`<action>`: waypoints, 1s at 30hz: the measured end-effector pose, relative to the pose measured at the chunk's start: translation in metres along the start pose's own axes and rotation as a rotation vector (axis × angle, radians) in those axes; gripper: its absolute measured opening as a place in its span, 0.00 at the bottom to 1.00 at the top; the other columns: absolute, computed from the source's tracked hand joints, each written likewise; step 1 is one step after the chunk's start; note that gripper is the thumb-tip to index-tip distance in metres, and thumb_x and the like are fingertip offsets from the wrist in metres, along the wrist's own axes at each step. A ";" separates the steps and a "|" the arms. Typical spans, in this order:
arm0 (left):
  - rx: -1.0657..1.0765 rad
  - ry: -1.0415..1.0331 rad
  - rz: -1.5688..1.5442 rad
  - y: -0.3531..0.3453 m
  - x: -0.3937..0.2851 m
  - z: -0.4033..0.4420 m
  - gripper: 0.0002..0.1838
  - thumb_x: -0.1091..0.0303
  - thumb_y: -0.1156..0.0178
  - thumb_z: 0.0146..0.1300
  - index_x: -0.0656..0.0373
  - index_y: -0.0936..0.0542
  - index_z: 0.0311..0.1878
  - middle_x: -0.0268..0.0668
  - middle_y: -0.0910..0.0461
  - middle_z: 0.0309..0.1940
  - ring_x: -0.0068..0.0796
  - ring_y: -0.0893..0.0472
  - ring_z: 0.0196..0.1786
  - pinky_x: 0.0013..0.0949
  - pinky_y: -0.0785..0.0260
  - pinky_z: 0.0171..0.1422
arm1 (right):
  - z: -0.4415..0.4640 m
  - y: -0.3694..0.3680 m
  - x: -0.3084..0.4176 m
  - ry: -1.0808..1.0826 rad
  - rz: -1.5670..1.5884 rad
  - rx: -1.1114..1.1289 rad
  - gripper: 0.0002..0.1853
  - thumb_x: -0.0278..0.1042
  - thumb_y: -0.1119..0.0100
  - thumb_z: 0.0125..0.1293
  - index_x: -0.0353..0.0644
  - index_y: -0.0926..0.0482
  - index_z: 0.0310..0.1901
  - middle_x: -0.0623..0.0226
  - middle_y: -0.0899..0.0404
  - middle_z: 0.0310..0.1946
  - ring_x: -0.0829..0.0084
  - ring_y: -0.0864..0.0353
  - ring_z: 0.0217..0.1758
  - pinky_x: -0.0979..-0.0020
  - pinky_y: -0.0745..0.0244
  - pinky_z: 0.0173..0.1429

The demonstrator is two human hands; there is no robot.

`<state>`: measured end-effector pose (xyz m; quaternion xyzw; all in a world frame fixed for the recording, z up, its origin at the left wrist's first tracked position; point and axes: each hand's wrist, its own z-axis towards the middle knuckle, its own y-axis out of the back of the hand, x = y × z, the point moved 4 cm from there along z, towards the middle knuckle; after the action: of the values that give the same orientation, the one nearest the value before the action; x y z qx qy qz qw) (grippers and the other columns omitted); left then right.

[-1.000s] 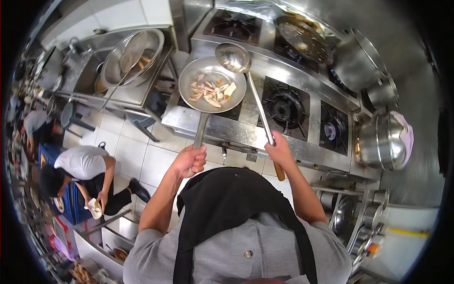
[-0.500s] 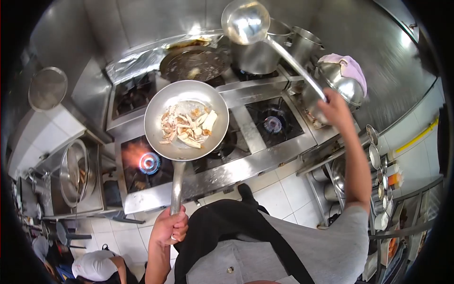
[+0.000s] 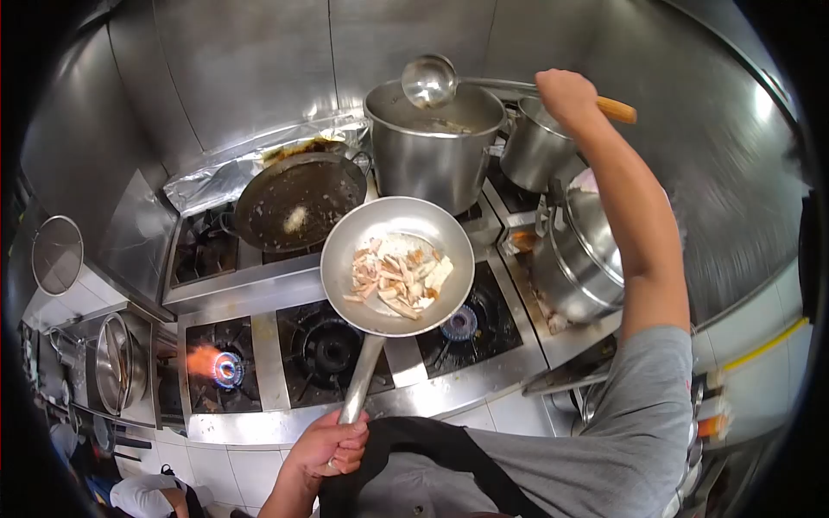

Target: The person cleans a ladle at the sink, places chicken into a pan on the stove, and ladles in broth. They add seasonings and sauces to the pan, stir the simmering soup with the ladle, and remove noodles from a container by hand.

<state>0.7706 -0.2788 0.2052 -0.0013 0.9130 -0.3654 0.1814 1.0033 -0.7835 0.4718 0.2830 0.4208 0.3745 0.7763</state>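
Observation:
My left hand (image 3: 331, 449) is closed round the metal handle of a frying pan (image 3: 337, 289). Pale strips and chunks of food (image 3: 397, 274) lie in the pan, which is held above the stove. Up at the right, my right hand (image 3: 566, 93) grips the long shaft of a ladle (image 3: 429, 81), near its wooden end. The ladle's bowl is over the rim of a tall steel pot (image 3: 427, 164), whose contents are only partly visible.
A dark wok (image 3: 298, 203) with liquid stands on the back burner. On the left a lit burner (image 3: 226, 369) throws an orange flame; another burns under the pan's right side. A steamer pot (image 3: 579, 259) stands at right. Another person (image 3: 148, 496) is at the lower left.
The view has turned toward the back of the stove. The pan has moved right along the burners, and the ladle has swung from above the pan to over the tall pot.

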 end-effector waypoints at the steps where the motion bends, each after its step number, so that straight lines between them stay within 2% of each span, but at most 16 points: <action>1: 0.061 0.010 -0.016 -0.008 -0.001 0.008 0.06 0.70 0.42 0.70 0.53 0.27 0.47 0.25 0.39 0.19 0.12 0.44 0.14 0.19 0.56 0.14 | 0.013 -0.009 0.009 0.004 0.008 -0.010 0.07 0.29 0.43 0.61 0.42 0.16 0.37 0.57 0.14 0.38 0.53 0.14 0.46 0.54 0.18 0.46; 3: 0.123 -0.002 -0.023 -0.019 -0.002 0.023 0.06 0.70 0.42 0.70 0.53 0.27 0.47 0.26 0.39 0.18 0.12 0.44 0.14 0.20 0.55 0.15 | 0.030 -0.030 0.021 -0.012 -0.055 0.150 0.11 0.29 0.43 0.64 0.47 0.13 0.44 0.63 0.14 0.47 0.60 0.14 0.52 0.61 0.17 0.51; 5: 0.100 0.030 0.083 -0.026 -0.003 0.033 0.04 0.68 0.44 0.72 0.52 0.29 0.45 0.26 0.40 0.20 0.14 0.44 0.16 0.21 0.54 0.16 | 0.047 -0.060 0.029 0.010 -0.046 0.182 0.11 0.30 0.43 0.64 0.48 0.13 0.45 0.64 0.14 0.48 0.61 0.14 0.53 0.62 0.17 0.51; 13: -0.065 0.081 0.102 -0.037 -0.020 0.054 0.06 0.70 0.41 0.70 0.51 0.28 0.46 0.24 0.41 0.20 0.13 0.45 0.16 0.20 0.56 0.17 | 0.078 -0.113 0.054 0.053 -0.053 0.355 0.14 0.33 0.40 0.64 0.50 0.14 0.51 0.66 0.15 0.52 0.62 0.16 0.57 0.64 0.19 0.54; 15: -0.032 0.083 0.057 -0.037 -0.023 0.059 0.06 0.71 0.42 0.70 0.51 0.28 0.46 0.25 0.41 0.20 0.14 0.46 0.16 0.21 0.56 0.17 | 0.079 -0.117 0.058 0.071 -0.029 0.336 0.12 0.30 0.41 0.64 0.46 0.13 0.47 0.64 0.14 0.48 0.61 0.14 0.54 0.62 0.17 0.51; 22: -0.027 0.068 0.019 -0.044 -0.030 0.062 0.07 0.74 0.43 0.69 0.51 0.28 0.46 0.26 0.41 0.20 0.14 0.45 0.16 0.21 0.57 0.16 | 0.083 -0.121 0.064 0.071 0.050 0.404 0.13 0.30 0.38 0.61 0.45 0.13 0.47 0.62 0.13 0.47 0.58 0.15 0.54 0.60 0.18 0.52; 24: 0.023 0.085 -0.014 -0.044 -0.028 0.062 0.07 0.73 0.42 0.69 0.50 0.28 0.46 0.26 0.41 0.20 0.14 0.45 0.16 0.20 0.58 0.16 | 0.082 -0.121 0.066 0.178 -0.068 0.578 0.15 0.34 0.34 0.55 0.46 0.13 0.46 0.62 0.13 0.44 0.60 0.13 0.49 0.60 0.19 0.50; 25: 0.026 0.079 -0.017 -0.044 -0.028 0.062 0.07 0.73 0.42 0.69 0.50 0.28 0.46 0.26 0.41 0.20 0.14 0.45 0.16 0.20 0.58 0.16 | 0.084 -0.120 0.066 0.182 -0.070 0.571 0.15 0.34 0.34 0.55 0.46 0.13 0.46 0.62 0.13 0.44 0.60 0.13 0.49 0.60 0.19 0.50; 27: 0.004 0.071 0.012 -0.045 -0.027 0.061 0.07 0.71 0.41 0.69 0.50 0.28 0.46 0.25 0.41 0.20 0.13 0.46 0.16 0.20 0.58 0.17 | 0.086 -0.126 0.063 0.220 -0.049 0.709 0.19 0.37 0.31 0.50 0.49 0.13 0.46 0.62 0.12 0.40 0.63 0.13 0.45 0.59 0.19 0.47; 28: 0.006 0.063 0.012 -0.046 -0.028 0.061 0.07 0.71 0.41 0.69 0.50 0.28 0.46 0.25 0.41 0.20 0.13 0.46 0.16 0.20 0.58 0.17 | 0.095 -0.138 0.060 0.222 -0.049 0.701 0.19 0.37 0.31 0.50 0.49 0.13 0.46 0.62 0.12 0.40 0.63 0.13 0.45 0.59 0.19 0.47; 30: 0.007 0.076 0.001 -0.051 -0.027 0.059 0.07 0.69 0.39 0.69 0.49 0.28 0.46 0.24 0.41 0.20 0.12 0.46 0.17 0.19 0.58 0.17 | 0.099 -0.152 0.061 0.204 -0.015 0.908 0.13 0.38 0.32 0.49 0.49 0.13 0.39 0.65 0.14 0.33 0.66 0.15 0.36 0.60 0.20 0.41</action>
<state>0.8088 -0.3518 0.2091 0.0135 0.9180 -0.3682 0.1466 1.1633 -0.8306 0.3783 0.5530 0.6183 0.1727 0.5311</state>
